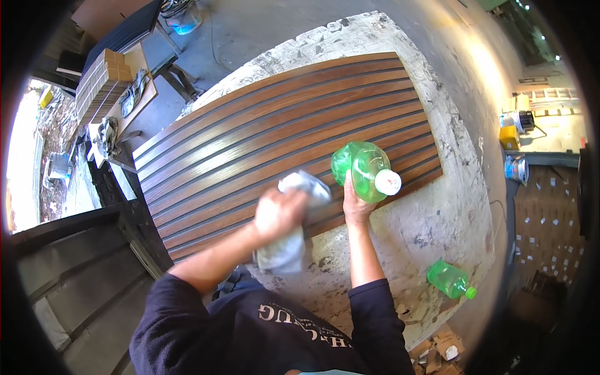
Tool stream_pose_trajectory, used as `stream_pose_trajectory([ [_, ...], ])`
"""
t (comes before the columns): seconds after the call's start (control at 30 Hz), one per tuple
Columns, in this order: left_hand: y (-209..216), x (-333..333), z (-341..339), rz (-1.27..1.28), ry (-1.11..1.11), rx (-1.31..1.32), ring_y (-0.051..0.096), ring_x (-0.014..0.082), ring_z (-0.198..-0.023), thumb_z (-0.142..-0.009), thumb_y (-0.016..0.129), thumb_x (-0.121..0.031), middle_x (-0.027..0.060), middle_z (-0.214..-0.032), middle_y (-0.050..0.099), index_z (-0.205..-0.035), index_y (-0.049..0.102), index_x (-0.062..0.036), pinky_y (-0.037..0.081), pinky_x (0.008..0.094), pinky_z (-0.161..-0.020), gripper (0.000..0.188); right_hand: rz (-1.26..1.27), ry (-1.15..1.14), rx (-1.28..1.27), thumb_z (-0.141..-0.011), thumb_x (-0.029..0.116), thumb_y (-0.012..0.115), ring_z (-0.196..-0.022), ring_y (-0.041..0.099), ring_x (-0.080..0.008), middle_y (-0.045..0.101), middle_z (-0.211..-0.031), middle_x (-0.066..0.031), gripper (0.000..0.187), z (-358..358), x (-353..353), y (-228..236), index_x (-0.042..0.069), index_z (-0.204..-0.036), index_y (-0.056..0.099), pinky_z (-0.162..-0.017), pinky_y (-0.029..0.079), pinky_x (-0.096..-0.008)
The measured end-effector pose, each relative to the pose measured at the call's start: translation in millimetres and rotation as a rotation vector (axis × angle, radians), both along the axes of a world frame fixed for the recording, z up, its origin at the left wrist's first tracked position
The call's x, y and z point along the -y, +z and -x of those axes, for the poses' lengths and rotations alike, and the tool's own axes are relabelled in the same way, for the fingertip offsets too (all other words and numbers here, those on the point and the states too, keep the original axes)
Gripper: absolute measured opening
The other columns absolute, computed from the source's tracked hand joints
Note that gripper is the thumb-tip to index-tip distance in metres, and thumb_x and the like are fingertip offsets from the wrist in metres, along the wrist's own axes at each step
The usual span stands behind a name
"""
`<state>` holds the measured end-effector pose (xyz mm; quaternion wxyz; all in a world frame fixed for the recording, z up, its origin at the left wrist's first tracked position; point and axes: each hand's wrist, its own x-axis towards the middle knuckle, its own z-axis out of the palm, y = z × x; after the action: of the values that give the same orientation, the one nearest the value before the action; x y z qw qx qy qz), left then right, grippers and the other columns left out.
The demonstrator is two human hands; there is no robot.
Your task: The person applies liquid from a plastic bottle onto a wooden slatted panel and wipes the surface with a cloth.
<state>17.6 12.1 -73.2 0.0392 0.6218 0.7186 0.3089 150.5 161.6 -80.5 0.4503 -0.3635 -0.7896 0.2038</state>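
Observation:
A brown wooden panel with dark grooves (275,128) lies across the worktable. Over its near edge my left hand (281,214), blurred by motion, is closed around a pale cloth (306,187). Part of that cloth hangs down below the fist. My right hand (356,203) grips a green plastic bottle (367,160), held tilted with its white cap toward me, above the panel's right part. A second green bottle (447,279) with a green cap lies on the table to the right.
The worktable (459,194) has a pale, stained top. Stacked boxes (103,84) and rags (107,136) sit on a stand at the left. A dark metal frame (81,281) is near my left side. Buckets (516,167) stand at the far right, and cardboard pieces (440,350) at the lower right.

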Motion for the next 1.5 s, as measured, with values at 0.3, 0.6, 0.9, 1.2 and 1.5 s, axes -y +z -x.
stream_pose_trajectory([
  [0.3, -4.0, -33.0, 99.4, 0.131, 0.475, -0.205, 0.058, 0.0352, -0.059, -0.08, 0.053, -0.012, 0.0136, -0.076, 0.059, -0.089, 0.052, -0.0085, 0.046, 0.0472, -0.054, 0.01, 0.024, 0.007, -0.061, -0.066, 0.016, 0.079, -0.089, 0.064, -0.028, 0.065, -0.099, -0.0119, 0.047, 11.2, 4.8, 6.7, 0.004, -0.107, 0.059, -0.079, 0.05, -0.0351],
  [0.6, 9.7, -38.7, 187.1, 0.289, 0.613, -0.115, 0.06, 0.0342, -0.06, -0.082, 0.051, -0.016, 0.0155, -0.078, 0.063, -0.097, 0.054, -0.009, 0.047, 0.0442, -0.05, 0.017, -0.045, 0.001, 0.035, -0.066, 0.018, 0.079, -0.086, 0.064, -0.0283, 0.066, -0.097, -0.0103, 0.043, 12.9, 3.3, 1.8, 0.006, -0.103, 0.061, -0.076, 0.05, -0.036],
  [0.9, -1.1, 9.0, -34.2, -0.043, -0.107, -0.122, 0.051, 0.018, -0.044, -0.07, 0.057, -0.008, 0.0042, -0.061, 0.055, -0.086, 0.061, -0.0088, 0.043, 0.0339, -0.039, 0.017, 0.067, 0.068, -0.022, -0.072, 0.016, 0.076, -0.094, 0.061, -0.0268, 0.063, -0.104, -0.0112, 0.042, 3.4, 3.2, 5.2, 0.004, -0.108, 0.059, -0.084, 0.046, -0.0366],
  [1.2, -5.6, -23.1, 170.3, 0.181, 0.574, -0.184, 0.06, 0.0315, -0.058, -0.08, 0.054, -0.013, 0.0123, -0.072, 0.06, -0.088, 0.058, -0.0107, 0.046, 0.0454, -0.051, 0.01, 0.133, 0.103, -0.072, -0.076, 0.016, 0.073, -0.103, 0.056, -0.0286, 0.059, -0.112, -0.0122, 0.043, 18.8, 10.7, 11.3, 0.004, -0.114, 0.057, -0.091, 0.043, -0.0397],
  [1.5, 51.3, 75.2, 38.1, -0.233, 0.226, 1.874, 0.062, 0.0223, -0.093, -0.088, 0.053, -0.007, 0.0103, -0.1, 0.064, -0.113, 0.056, -0.0031, 0.05, 0.0361, -0.085, 0.026, 0.238, 0.109, -0.125, -0.068, 0.015, 0.078, -0.089, 0.064, -0.0249, 0.065, -0.098, -0.0116, 0.046, -0.7, 1.3, 1.2, 0.004, -0.108, 0.058, -0.079, 0.05, -0.0341],
])
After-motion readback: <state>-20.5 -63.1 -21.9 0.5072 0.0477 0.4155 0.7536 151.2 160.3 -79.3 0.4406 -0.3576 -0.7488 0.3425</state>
